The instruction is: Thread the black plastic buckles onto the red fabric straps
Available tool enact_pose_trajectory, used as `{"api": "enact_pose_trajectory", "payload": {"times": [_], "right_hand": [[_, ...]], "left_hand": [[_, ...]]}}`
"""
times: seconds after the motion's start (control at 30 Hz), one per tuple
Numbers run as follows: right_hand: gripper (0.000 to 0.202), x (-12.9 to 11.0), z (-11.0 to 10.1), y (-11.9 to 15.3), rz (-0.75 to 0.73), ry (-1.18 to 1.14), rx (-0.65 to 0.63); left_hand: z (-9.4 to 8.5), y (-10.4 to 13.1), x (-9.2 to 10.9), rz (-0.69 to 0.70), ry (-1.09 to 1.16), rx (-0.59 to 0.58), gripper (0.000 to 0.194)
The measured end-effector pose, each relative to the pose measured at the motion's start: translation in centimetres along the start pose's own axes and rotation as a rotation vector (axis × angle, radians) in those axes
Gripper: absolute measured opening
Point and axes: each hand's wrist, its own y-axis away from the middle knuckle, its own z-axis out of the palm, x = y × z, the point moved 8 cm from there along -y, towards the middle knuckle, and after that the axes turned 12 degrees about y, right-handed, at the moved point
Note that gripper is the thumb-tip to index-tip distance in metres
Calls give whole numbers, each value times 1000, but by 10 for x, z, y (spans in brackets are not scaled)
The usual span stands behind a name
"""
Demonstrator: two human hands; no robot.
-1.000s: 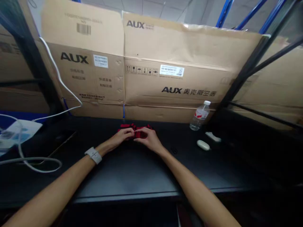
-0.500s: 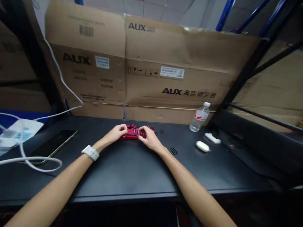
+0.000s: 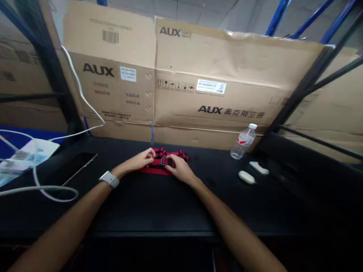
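Observation:
A bundle of red webbing strap point(image 3: 155, 171) with black parts lies near the back of the dark table. Between my hands a grey rectangular slide buckle point(image 3: 163, 161) sits on the strap. My left hand point(image 3: 143, 158) is closed on the red strap just left of the buckle, fingers curled together. Thumb and fingers of my right hand point(image 3: 180, 168) pinch the buckle's right side; the exact grip is partly hidden. Behind my right hand, more red and black strap point(image 3: 181, 153) is bunched up.
Small black buckles point(image 3: 211, 182) lie right of my right hand. Farther right are a water bottle point(image 3: 244, 141), a white oval object point(image 3: 246, 177) and a white piece point(image 3: 259, 168). On the left are a phone point(image 3: 75, 168), papers point(image 3: 42, 149) and a white cable point(image 3: 35, 166). Cardboard point(image 3: 181, 113) stands behind.
The view has shifted slightly. More of the red strap shows below and behind my hands, and the left fingers are curled in more. Both hands stay at the buckle.

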Motion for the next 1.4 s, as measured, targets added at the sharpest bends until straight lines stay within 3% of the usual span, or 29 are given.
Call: {"api": "enact_pose_trajectory", "payload": {"times": [0.13, 0.43, 0.63, 0.77, 0.9, 0.97, 1.03, 1.17, 1.3, 1.4], "right_hand": [[32, 1, 5, 0, 20, 75, -26], [20, 2, 12, 3, -9, 136, -114], [19, 2, 6, 2, -27, 131, -120], [17, 13, -24, 6, 6, 191, -148], [13, 49, -69, 35, 251, 389, -284], [20, 73, -91, 60, 433, 535, -330], [25, 94, -99, 87, 554, 584, -432], [30, 108, -87, 112, 500, 400, -496], [29, 111, -75, 107, 475, 200, -484], [21, 108, -63, 96, 519, 50, -569]], "left_hand": [[-3, 0, 1, 20, -38, -40, 26], [-36, 2, -19, 3, -299, 71, 23], [-22, -2, -17, 66, -466, 4, 24], [-17, 0, -4, 99, -559, 28, 26], [-33, 9, 7, 42, -583, 75, 29], [-37, 14, -2, -83, -503, -12, 31], [-36, 21, -11, -175, -403, -137, 29], [-35, 27, -16, -195, -329, -209, 27], [-31, 31, -15, -172, -299, -230, 28], [-32, 37, -17, -138, -346, -192, 28]]}}
